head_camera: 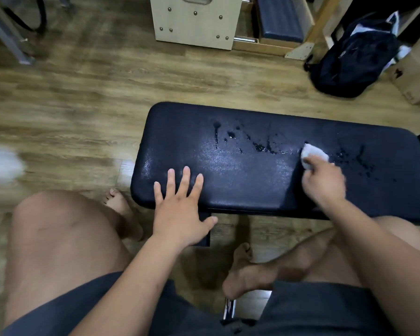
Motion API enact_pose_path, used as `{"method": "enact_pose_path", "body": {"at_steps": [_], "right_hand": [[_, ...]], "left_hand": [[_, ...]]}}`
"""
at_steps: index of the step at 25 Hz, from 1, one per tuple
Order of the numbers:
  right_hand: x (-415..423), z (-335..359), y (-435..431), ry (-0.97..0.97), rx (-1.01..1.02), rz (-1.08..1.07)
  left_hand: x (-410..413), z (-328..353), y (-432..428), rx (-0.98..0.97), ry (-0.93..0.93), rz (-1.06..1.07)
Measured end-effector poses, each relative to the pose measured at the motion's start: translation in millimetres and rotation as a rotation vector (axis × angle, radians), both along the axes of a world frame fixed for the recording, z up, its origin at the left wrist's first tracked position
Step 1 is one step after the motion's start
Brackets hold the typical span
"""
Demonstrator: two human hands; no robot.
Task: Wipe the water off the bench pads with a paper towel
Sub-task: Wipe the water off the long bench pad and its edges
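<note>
The person sits low by the black bench pad [264, 166], bare knees either side, and that padded surface runs from the middle of the view out toward three o'clock. The left hand [180, 209] lies flat on the pad's near edge at about seven o'clock of the pad, fingers straight and spread, holding nothing. The right hand [324, 183] has its fingers curled round a crumpled white paper towel [313, 155], pressing it onto the pad at roughly four o'clock from the pad's centre. Water [264, 146] sits in drops and streaks across the far half of the pad, some just left of the towel and more beyond it toward three o'clock. Up at one o'clock a dark backpack [352, 59] slumps on the wooden floor [83, 93] beside a cardboard box [417, 73], whose small dark mark is too blurred to read; at twelve o'clock stands a pale wooden frame [194, 20] studded with bolts
</note>
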State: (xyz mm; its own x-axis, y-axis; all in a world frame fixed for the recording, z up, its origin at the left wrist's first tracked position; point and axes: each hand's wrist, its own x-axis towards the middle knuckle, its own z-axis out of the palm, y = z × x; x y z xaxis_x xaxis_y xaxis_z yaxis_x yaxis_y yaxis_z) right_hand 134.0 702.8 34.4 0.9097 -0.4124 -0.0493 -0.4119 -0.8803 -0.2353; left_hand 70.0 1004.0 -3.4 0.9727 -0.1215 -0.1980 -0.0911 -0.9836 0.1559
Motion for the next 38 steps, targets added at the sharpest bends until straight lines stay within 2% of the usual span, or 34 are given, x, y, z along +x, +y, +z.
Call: {"method": "enact_pose_path", "body": {"at_steps": [3,6,8,10,12,15,18,20,23,25,27,28,30,32,34,36,38], "right_hand": [[16,-13,94,-0.035,0.102,0.268],[30,-22,196,0.063,0.14,0.597],[35,-16,214,0.12,0.128,0.828],[32,-13,175,0.097,0.151,0.896],[23,-16,101,0.037,0.088,0.761],[11,-8,-11,0.04,-0.031,0.319],[20,-2,-17,0.02,-0.034,0.061],[28,-6,29,-0.037,-0.011,0.099],[28,-24,139,-0.053,0.127,0.435],[26,-27,200,-0.001,0.14,0.708],[31,-18,206,0.058,0.152,0.968],[33,-16,188,0.044,0.156,1.029],[35,-18,123,-0.017,0.112,0.948],[41,-18,40,-0.004,0.028,0.663],[52,-10,-15,0.102,-0.064,0.441],[65,-5,-15,0.159,-0.079,0.317],[71,-5,31,0.109,-0.06,0.288]], "left_hand": [[0,0,0,0.001,-0.011,-0.008],[0,3,1,-0.004,0.01,-0.007],[2,5,0,-0.013,0.036,0.001],[4,6,-2,-0.004,0.05,0.012],[4,5,-5,0.0,0.039,0.026],[4,2,-5,-0.006,0.013,0.022],[2,0,0,-0.008,0.0,0.003],[1,0,0,-0.013,-0.003,0.001],[2,1,0,-0.011,0.004,0.003],[3,3,2,-0.019,0.025,0.001],[3,4,3,-0.021,0.033,0.003],[2,4,3,-0.018,0.034,0.003],[3,3,0,-0.014,0.017,0.011],[2,1,-3,-0.022,-0.008,0.021],[1,-2,-2,-0.02,-0.035,0.018],[-1,-3,-2,-0.011,-0.063,0.01],[-1,-3,-1,-0.013,-0.078,0.0]]}}
